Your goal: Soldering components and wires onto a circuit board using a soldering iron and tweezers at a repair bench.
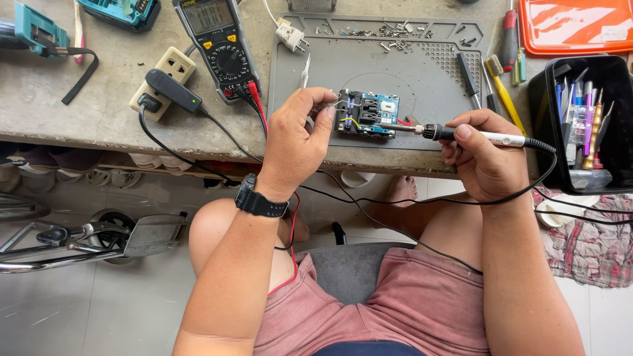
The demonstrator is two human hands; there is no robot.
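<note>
A small blue circuit board module (369, 113) with coloured wires lies near the front edge of a grey work mat (428, 72). My left hand (298, 135) pinches thin solder wire or tweezers at the board's left side. My right hand (484, 158) grips a soldering iron (461, 135) with a white handle. Its metal tip touches the board's right edge. A black cable runs from the iron down across my lap.
A multimeter (221, 43) with red and black leads and a beige power strip (161, 82) sit left of the mat. Loose screws (389, 33) lie at the mat's back. Screwdrivers (504, 66), an orange tray (577, 25) and a black tool bin (587, 125) stand at the right.
</note>
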